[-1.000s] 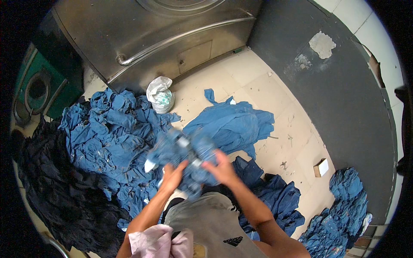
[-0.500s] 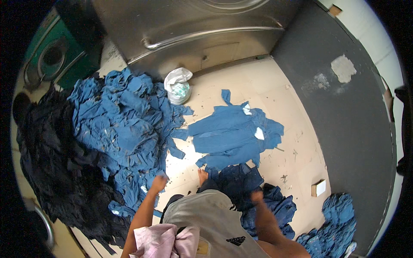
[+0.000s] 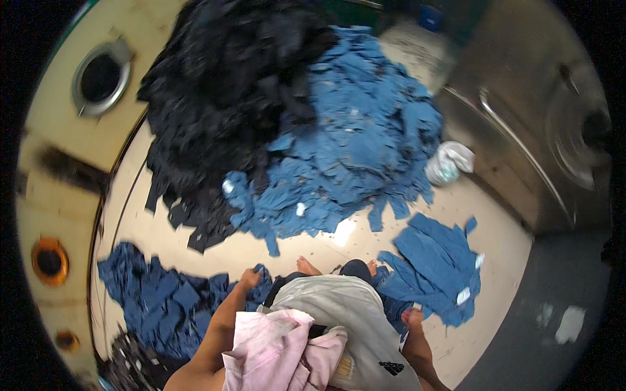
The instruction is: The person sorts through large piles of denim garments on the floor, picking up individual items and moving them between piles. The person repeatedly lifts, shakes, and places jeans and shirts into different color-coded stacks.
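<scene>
My left hand hangs low at my left side, over the near edge of dark blue garments heaped on the floor. Blur smears its fingers, and whether it touches the cloth is unclear. At my right side, my right hand is curled closed above dark blue cloth. What it holds, if anything, is too small to make out. Just beyond it, a blue garment with white patches lies spread flat. A pink cloth hangs at my front.
A large black cloth heap and a blue garment heap lie ahead. Beside the blue one stands a white plastic bag. A steel machine with a rail is at right, a yellowish panel with round ports at left. Dark patterned cloth lies near left.
My view has swung left, bringing the yellowish panel and the left dark blue pile into sight. The spread garment now appears farther right. Both hands stay low at my sides.
</scene>
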The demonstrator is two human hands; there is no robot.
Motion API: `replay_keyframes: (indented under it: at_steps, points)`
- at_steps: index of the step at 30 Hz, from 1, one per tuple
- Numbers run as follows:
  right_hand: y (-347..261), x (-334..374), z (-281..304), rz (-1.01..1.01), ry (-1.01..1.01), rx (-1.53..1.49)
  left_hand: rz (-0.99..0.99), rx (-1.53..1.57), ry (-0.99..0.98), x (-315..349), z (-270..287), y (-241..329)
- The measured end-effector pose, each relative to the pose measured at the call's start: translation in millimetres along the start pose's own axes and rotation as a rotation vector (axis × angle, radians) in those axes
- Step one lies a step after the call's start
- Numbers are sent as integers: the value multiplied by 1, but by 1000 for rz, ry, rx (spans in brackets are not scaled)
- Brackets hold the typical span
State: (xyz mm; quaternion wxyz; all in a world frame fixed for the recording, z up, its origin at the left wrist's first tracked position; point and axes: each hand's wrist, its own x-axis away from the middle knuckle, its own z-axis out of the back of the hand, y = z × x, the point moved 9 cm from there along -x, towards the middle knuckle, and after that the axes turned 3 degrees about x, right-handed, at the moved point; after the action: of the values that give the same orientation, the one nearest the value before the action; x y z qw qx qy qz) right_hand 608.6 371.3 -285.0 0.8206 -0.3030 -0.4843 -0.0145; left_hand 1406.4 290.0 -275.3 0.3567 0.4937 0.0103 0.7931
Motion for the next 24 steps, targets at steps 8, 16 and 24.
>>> replay_keyframes:
  at_steps: [8, 16, 24]
  points:
    - [-172, 51, -203, 346, -276, 444, -26, 430, -14, 60, -65, -31]
    - [-143, 170, -403, 596, -728, 933, 444, 711, 214, 106, -90, -199]
    - [-160, 158, -487, 561, -733, 1288, 550, 952, 165, 123, -116, -177]
